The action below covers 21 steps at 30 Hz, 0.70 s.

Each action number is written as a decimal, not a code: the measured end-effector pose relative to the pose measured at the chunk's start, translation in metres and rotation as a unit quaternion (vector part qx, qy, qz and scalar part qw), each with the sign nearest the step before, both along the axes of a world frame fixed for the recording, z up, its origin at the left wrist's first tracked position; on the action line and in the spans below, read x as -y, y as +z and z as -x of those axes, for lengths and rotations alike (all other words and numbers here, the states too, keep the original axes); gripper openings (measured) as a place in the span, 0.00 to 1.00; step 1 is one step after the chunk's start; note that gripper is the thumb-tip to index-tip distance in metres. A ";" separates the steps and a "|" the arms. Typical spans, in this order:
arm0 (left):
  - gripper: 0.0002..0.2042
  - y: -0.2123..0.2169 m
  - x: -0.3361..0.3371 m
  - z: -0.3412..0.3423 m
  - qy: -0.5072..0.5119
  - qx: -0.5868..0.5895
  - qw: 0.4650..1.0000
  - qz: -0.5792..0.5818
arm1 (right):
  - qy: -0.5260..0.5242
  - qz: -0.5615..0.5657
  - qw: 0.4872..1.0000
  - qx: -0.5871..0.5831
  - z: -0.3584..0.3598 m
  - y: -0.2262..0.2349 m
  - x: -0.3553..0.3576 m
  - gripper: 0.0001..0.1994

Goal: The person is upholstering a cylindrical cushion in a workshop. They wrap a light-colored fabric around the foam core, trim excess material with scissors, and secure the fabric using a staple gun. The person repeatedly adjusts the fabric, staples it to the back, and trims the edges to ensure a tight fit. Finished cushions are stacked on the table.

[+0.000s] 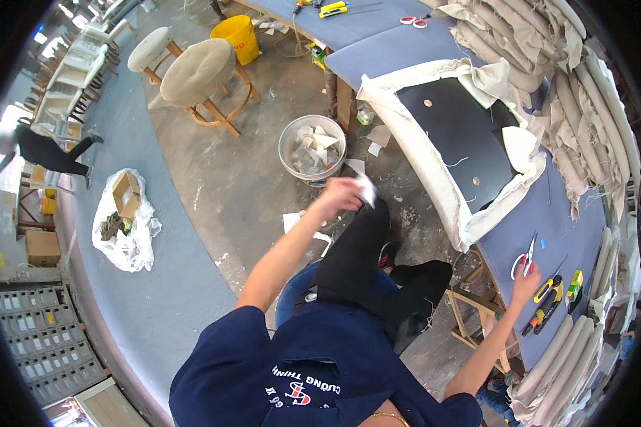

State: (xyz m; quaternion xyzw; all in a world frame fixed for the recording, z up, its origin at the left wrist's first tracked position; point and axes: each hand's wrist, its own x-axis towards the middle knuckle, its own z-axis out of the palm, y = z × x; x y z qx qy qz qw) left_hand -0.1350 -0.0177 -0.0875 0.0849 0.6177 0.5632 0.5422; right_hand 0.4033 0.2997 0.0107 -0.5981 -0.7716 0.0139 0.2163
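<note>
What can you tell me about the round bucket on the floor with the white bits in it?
The bucket is round, pale grey and looks like plastic. It stands upright and open on the dusty concrete floor, beside the blue-covered workbench. White scraps, seemingly fabric or paper, lie loosely inside. More scraps lie on the floor around it. The left hand, holding a white scrap, hovers just beside it, not touching.

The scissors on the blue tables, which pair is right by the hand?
The white-handled scissors beside the right hand, on the near table. The red-handled pair lies far off on the far table.
</note>
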 end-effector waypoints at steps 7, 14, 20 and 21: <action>0.28 -0.022 -0.042 0.117 0.255 -0.075 0.962 0.062 | 0.002 0.124 0.955 -0.268 0.108 0.039 0.145 0.19; 0.20 0.072 -0.192 0.307 -0.024 -0.552 0.820 -0.149 | 0.102 0.175 0.897 -0.393 0.222 0.033 0.160 0.20; 0.22 0.056 -0.291 0.047 -0.247 -0.612 0.751 -0.027 | 0.056 0.123 0.889 -0.438 0.203 -0.021 0.176 0.23; 0.22 0.055 -0.287 0.026 -0.265 -0.621 0.738 -0.021 | 0.080 0.144 0.877 -0.452 0.193 -0.015 0.176 0.24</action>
